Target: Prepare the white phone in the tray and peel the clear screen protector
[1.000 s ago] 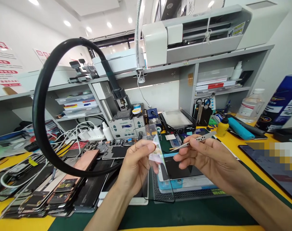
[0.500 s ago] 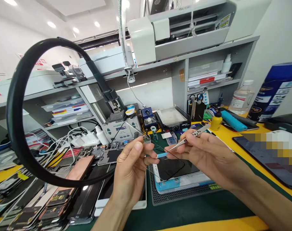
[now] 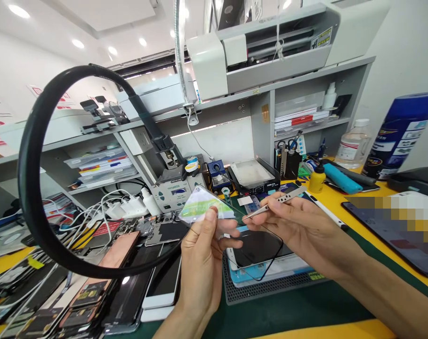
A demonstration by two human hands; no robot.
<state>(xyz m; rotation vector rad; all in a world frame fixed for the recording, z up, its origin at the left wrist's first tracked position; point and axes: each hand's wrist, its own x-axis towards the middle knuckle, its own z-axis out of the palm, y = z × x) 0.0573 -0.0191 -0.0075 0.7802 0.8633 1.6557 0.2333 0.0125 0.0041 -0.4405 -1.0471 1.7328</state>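
Observation:
My left hand (image 3: pixel 203 256) pinches the edge of a thin clear glass screen protector (image 3: pixel 231 221) with a black border, held nearly flat above the bench; light reflects green and white off its far end. My right hand (image 3: pixel 298 226) grips metal tweezers (image 3: pixel 275 203), whose tip touches the protector's top edge near my left fingertips. Below them a white phone (image 3: pixel 256 256) with a dark screen lies in a blue holder on a perforated mat (image 3: pixel 266 287).
A thick black hose (image 3: pixel 33 179) loops at the left from a rework station (image 3: pixel 176 186). Stacked phones and screens (image 3: pixel 93 282) crowd the left. A hot plate (image 3: pixel 252 174), yellow bottle (image 3: pixel 317 181), tool cup (image 3: pixel 287 162), clear bottle (image 3: pixel 355 148) and blue can (image 3: pixel 399 134) stand behind. A dark tablet (image 3: pixel 393 230) lies right.
The protector has tilted from edge-on to nearly flat, now catching a bright reflection. The tweezers have stayed at its edge. My view shifted slightly.

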